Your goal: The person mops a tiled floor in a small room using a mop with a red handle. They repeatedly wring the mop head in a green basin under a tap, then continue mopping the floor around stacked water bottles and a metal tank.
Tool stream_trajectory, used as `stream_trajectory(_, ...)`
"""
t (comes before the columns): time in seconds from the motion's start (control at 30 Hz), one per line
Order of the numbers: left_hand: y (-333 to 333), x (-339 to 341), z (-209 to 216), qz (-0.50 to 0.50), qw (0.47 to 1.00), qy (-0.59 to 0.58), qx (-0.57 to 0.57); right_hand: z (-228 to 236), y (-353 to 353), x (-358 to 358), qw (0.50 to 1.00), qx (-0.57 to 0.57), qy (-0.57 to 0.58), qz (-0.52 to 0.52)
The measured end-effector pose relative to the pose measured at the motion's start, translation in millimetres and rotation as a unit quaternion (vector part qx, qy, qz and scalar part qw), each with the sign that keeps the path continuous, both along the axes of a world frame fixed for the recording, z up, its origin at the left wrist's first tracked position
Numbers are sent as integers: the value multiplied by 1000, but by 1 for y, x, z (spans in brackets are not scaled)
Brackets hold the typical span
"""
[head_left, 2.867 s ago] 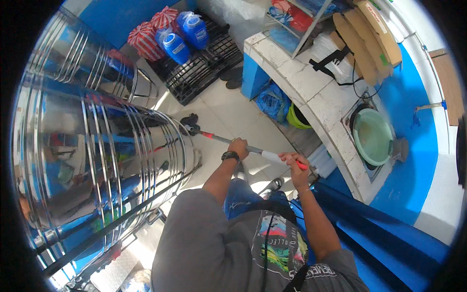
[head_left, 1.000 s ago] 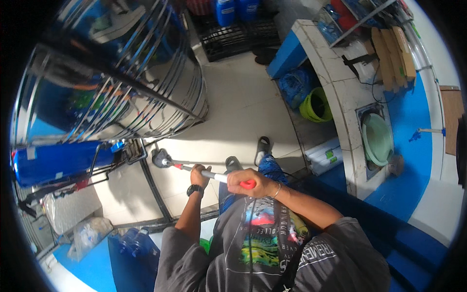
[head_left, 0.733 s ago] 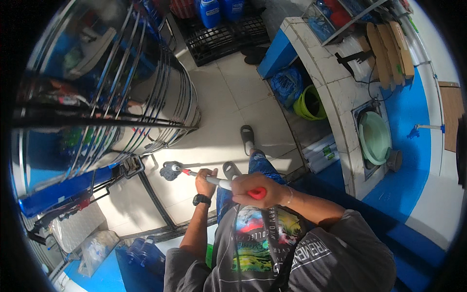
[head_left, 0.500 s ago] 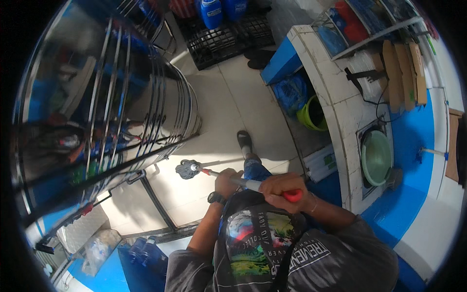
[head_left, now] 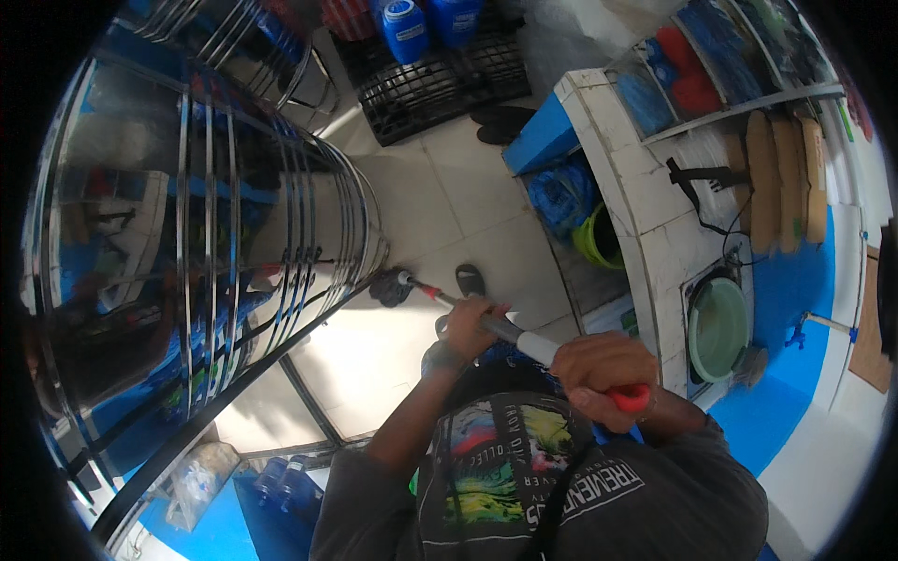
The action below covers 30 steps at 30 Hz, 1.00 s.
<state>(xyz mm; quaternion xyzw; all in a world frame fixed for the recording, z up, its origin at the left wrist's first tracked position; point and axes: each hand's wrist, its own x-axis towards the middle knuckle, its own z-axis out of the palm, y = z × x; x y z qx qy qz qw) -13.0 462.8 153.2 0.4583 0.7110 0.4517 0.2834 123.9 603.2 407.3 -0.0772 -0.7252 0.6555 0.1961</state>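
Observation:
A mop (head_left: 435,294) slants from my body down to the tiled floor (head_left: 365,360). Its dark stringy head (head_left: 389,288) lies by the foot of the shiny metal-barred door on the left. My left hand (head_left: 472,327) is wrapped round the middle of the pole. Higher up, my right hand (head_left: 603,372) grips the pale upper part of the handle, just short of its red end (head_left: 629,397). A sandaled foot (head_left: 470,280) stands close to the mop's pole.
The barred glass door (head_left: 210,243) fills the left. On the right runs a tiled counter (head_left: 636,224) with a green basin (head_left: 718,329) in it and a lime-green bucket (head_left: 599,236) under it. A black pallet (head_left: 444,84) with blue containers (head_left: 404,33) stands at the far side.
The mop head has moved right and away from me, nearer the door's foot. Both hands have shifted right with the pole, and a second foot now shows partly.

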Motion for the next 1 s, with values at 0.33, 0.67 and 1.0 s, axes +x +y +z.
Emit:
stream_trajectory(0.33,25,55,-13,-126,987,-42,90,15,-107,53,947,57,-16,-315)
stream_trajectory(0.67,-36,170,-12,-317,924,-197,79,28,-193,138,847,57,-69,-525)
stream_trajectory(1.0,-58,254,-11,-474,855,-211,13,33,-213,187,816,77,-110,-562)
